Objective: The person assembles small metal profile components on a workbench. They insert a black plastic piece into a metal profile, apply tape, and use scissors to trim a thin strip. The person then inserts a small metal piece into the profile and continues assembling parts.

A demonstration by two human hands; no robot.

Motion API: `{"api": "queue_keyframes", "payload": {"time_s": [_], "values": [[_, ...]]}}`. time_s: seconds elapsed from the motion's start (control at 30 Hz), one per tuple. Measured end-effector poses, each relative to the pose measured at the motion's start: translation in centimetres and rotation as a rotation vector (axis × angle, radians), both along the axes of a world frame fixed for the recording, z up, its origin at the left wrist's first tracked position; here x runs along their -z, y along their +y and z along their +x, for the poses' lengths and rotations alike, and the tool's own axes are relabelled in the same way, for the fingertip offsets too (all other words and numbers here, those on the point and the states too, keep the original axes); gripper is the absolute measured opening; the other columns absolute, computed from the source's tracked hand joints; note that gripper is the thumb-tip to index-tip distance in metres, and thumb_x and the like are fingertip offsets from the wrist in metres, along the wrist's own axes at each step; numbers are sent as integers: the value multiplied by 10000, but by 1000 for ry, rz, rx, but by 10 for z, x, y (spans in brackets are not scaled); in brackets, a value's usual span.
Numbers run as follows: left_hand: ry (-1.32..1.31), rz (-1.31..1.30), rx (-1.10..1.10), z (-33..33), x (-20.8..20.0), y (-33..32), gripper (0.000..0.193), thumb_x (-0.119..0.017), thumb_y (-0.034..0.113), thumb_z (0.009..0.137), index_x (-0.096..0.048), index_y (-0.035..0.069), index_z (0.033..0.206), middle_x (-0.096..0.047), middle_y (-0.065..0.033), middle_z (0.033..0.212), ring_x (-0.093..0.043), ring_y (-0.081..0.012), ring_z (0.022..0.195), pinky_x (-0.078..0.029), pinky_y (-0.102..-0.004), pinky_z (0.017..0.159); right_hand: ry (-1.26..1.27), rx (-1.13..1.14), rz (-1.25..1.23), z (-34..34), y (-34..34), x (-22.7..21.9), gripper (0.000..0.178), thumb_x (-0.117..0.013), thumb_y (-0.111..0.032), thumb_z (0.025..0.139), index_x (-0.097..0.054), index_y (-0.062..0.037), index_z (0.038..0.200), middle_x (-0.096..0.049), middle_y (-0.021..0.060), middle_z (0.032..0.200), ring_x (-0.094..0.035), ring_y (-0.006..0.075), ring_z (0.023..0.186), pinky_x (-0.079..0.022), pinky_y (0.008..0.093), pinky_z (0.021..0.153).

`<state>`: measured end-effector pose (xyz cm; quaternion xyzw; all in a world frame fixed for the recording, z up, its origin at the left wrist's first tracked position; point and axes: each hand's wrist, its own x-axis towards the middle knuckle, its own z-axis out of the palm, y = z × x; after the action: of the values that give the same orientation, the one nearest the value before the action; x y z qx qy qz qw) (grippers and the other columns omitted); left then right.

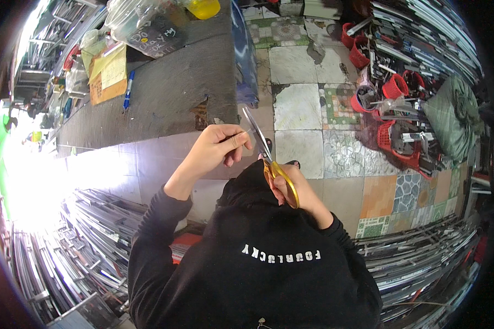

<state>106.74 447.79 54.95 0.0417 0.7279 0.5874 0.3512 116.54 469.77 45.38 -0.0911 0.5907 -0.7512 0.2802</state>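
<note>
In front of my chest, my right hand (291, 183) grips a pair of scissors (262, 143) by their gold-coloured handles. The metal blades point up and to the left, with their tips near the corner of a dark grey table. My left hand (220, 143) is held just left of the blades, thumb and fingers pinched together. A very thin pale strand seems to run from the pinch towards the blades, too fine to make out surely. Both hands are in the air, next to the table's near edge.
On the dark grey table (164, 93) lie a blue pen (129, 89), yellow paper (108, 74) and clear plastic bags (142, 22). Red baskets (394, 86) of offcuts and a grey-green sack (453, 118) stand to the right. Stacked metal bars (77, 247) line both sides of the patchwork tiled floor (296, 107).
</note>
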Motion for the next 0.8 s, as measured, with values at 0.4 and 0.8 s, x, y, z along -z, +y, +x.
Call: {"api": "queue_keyframes", "payload": {"time_s": [0.4,0.8], "values": [[-158,242,-88,33,25,-33,297,-552,212,1045,-672,-5,883,-575,4,642,-526,-53,546,-434,-210,514,-564,793,-884,-40,97,91,746,-414,-875,830,-540,-140,807,-439,-8,602,-403,169,513,-335,307,491],[-192,897,-325,156,73,-224,333,-574,316,1040,-643,6,942,-594,9,713,-563,-56,626,-458,-202,560,20,187,-1307,-84,-101,-10,553,-644,-585,926,-510,-66,792,-441,-57,490,-368,40,317,-332,191,322]]}}
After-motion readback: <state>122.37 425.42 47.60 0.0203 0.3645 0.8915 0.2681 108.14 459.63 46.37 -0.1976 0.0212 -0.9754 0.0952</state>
